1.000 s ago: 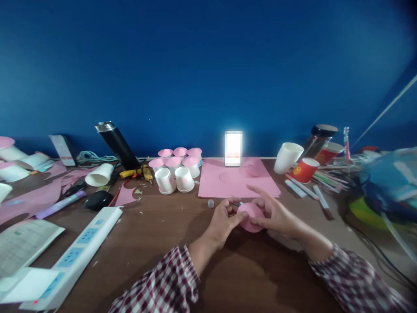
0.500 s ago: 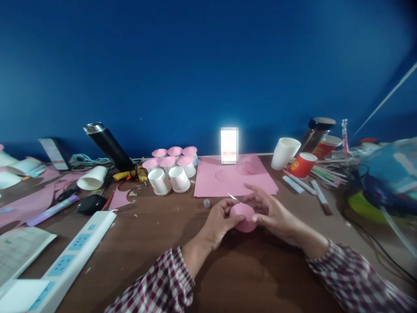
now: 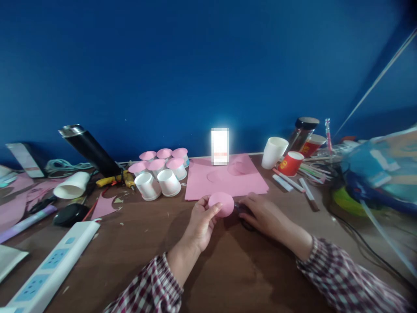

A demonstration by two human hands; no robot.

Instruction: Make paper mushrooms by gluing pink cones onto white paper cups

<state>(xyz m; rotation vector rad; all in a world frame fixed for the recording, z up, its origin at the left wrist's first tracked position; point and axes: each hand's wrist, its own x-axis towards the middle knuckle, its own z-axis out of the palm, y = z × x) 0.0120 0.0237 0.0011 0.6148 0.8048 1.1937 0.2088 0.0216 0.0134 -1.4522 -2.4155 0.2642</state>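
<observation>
In the head view my left hand (image 3: 201,217) pinches a round pink paper disc (image 3: 221,204) between thumb and fingers, above the brown table. Just to its right, my right hand (image 3: 265,213) lies low on the table with its fingers curled over a dark-handled tool, which looks like scissors (image 3: 241,209). Most of that tool is hidden under the fingers. Behind both hands rests a stack of pink paper sheets (image 3: 224,184) with faint circle outlines on it. Several paper cups topped with pink discs (image 3: 157,164) stand left of the sheets.
Two plain white cups (image 3: 169,182) stand in front of the disc-topped ones. A power strip (image 3: 55,265), a black flask (image 3: 94,150) and pink scraps (image 3: 104,205) are on the left. On the right are a red cup (image 3: 291,163), a white cup (image 3: 274,152), and markers (image 3: 309,194).
My left hand has lifted the pink disc away to the left. The right hand has let go of the disc and come down over the dark tool. The view has shifted rightward.
</observation>
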